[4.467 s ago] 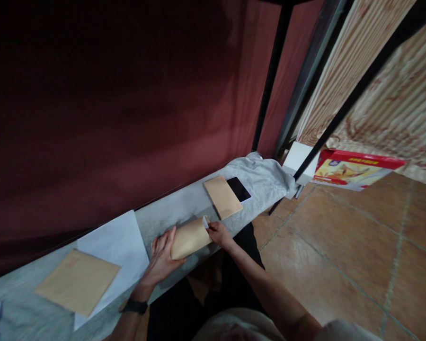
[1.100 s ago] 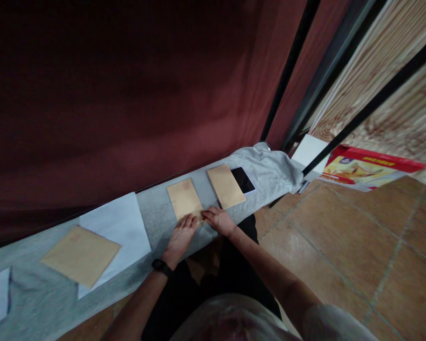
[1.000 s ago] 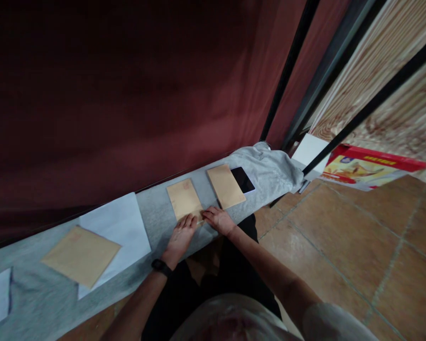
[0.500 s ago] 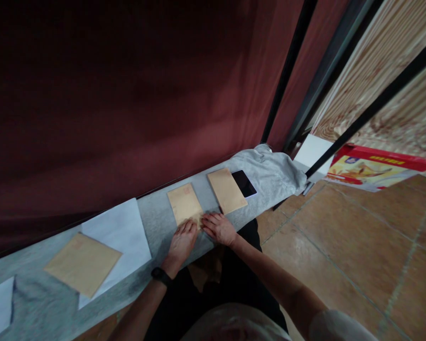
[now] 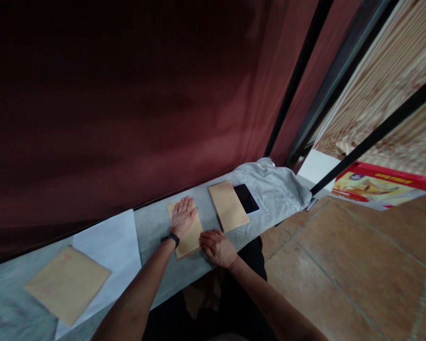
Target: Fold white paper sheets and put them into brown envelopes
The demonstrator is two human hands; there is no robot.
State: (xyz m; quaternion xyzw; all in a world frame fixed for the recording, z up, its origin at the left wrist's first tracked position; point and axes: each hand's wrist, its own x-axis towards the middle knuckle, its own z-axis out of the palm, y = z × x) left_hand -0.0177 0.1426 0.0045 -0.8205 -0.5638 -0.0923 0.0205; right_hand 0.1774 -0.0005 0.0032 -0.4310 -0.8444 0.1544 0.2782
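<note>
A brown paper envelope (image 5: 188, 240) lies on the grey cloth in front of me. My left hand (image 5: 183, 217) is laid flat across its upper end, fingers stretched out, covering part of the paper. At the envelope's lower right edge is my right hand (image 5: 218, 247), its fingers bent and close together on the paper; the thumb is mostly hidden. Just to the right rests a thicker brown stack of envelopes (image 5: 229, 206), and beside it a dark-screened tablet (image 5: 246, 199) is partly covered.
The narrow table is covered by grey cloth (image 5: 151, 237), bunched at its right end. On the left, another brown envelope (image 5: 69, 284) overlaps a white sheet (image 5: 108, 244). A red wall stands behind, and black poles and a red-and-yellow carton (image 5: 379, 187) are at the right.
My left hand has slid from the envelope's near end up to its far end and flattened out. The right hand stays by the near right edge. The view has shifted slightly.
</note>
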